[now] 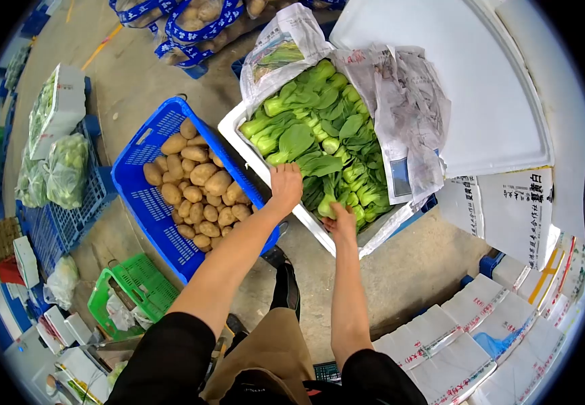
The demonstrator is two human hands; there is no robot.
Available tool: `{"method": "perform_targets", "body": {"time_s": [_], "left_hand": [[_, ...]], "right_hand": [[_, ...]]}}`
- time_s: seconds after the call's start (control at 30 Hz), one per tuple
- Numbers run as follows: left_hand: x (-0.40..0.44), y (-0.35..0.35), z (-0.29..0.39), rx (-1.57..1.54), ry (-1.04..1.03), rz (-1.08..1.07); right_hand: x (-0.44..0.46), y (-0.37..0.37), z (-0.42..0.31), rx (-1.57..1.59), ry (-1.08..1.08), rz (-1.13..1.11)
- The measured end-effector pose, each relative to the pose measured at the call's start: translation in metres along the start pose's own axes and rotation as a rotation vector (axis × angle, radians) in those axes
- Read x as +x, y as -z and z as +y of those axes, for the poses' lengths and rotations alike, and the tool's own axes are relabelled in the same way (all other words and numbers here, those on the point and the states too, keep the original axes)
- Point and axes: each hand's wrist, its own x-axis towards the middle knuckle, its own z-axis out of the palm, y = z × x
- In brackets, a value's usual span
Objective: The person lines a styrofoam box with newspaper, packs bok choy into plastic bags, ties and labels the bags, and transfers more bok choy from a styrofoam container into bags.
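Note:
Leafy green bok choy [352, 128] fills a white foam box [234, 128], whose near edge faces me. Printed paper [410, 115] is folded back over the box's far and right sides. My left hand [286, 183] rests at the box's left edge, its fingers curled down by the bok choy stems; what they grip, if anything, is hidden. At the near side of the box, my right hand [339, 219] has its fingers closed round the pale base of one bok choy [327, 204].
Left of the box stands a blue crate [143, 202] of potatoes [201, 177]. A green crate [145, 283] sits lower left. White boxes [454, 337] are stacked lower right, a large foam lid [454, 74] lies upper right, and bagged potatoes [198, 20] are at the top.

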Motion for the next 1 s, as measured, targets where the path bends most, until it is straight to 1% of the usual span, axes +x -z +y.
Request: {"method": "perform_targets", "body": {"time_s": [0.07, 0.1, 0.2, 0.23, 0.33, 0.37, 0.47, 0.5, 0.6, 0.63, 0.67, 0.73, 0.77, 0.8, 0.87, 0.9, 0.93, 0.97, 1.0], "left_hand": [[0.001, -0.029, 0.003, 0.203, 0.015, 0.072], [0.001, -0.037, 0.007, 0.301, 0.023, 0.109], [0.004, -0.038, 0.013, 0.291, 0.101, 0.028], [0.005, -0.036, 0.011, 0.283, 0.101, -0.002], [0.008, -0.028, 0.006, 0.143, 0.076, -0.057], [0.010, -0.030, 0.003, 0.097, 0.085, -0.024], [0.022, -0.013, -0.010, -0.163, 0.159, -0.144], [0.029, -0.006, -0.016, -0.234, 0.195, -0.292], [0.033, 0.007, -0.033, -0.664, 0.178, -0.376], [0.036, 0.010, -0.037, -0.798, 0.124, -0.471], [0.034, 0.013, -0.041, -0.971, 0.184, -0.564], [0.016, 0.052, -0.040, -1.321, 0.310, -0.752], [0.005, 0.054, -0.045, -1.487, 0.297, -0.811], [-0.013, 0.064, -0.047, -1.611, 0.318, -0.753], [-0.045, 0.071, -0.057, -1.854, 0.344, -0.767], [-0.062, 0.072, -0.060, -1.881, 0.272, -0.795], [-0.083, 0.080, -0.068, -1.903, 0.227, -0.768], [-0.109, 0.092, -0.072, -1.832, 0.184, -0.704], [-0.140, 0.101, -0.081, -1.726, 0.226, -0.509]], "right_hand": [[0.005, 0.041, 0.003, 0.280, -0.182, -0.218], [-0.008, 0.050, 0.000, 0.387, -0.196, -0.221], [-0.043, 0.073, -0.001, 0.605, -0.148, -0.591], [-0.054, 0.075, 0.000, 0.625, -0.110, -0.648], [-0.094, 0.056, -0.007, 0.634, 0.118, -0.739], [-0.096, 0.052, -0.007, 0.678, 0.154, -0.758], [-0.047, 0.063, 0.016, 0.576, 0.021, -0.700], [-0.048, 0.056, 0.012, 0.583, -0.041, -0.578], [-0.049, 0.037, 0.005, 0.638, -0.132, -0.465], [-0.048, 0.032, 0.006, 0.601, -0.132, -0.416], [-0.043, 0.029, 0.008, 0.488, -0.086, -0.356], [-0.037, 0.023, 0.017, 0.261, 0.000, -0.234], [-0.041, 0.021, 0.018, 0.235, 0.044, -0.233], [-0.048, 0.014, 0.014, 0.208, 0.092, -0.242], [-0.067, -0.004, 0.007, 0.139, 0.179, -0.275], [-0.057, -0.003, 0.016, 0.014, 0.202, -0.326], [-0.067, -0.008, 0.017, -0.054, 0.157, -0.393], [-0.079, -0.017, 0.015, 0.029, 0.066, -0.600], [-0.090, -0.024, 0.013, 0.093, -0.043, -0.797]]}}
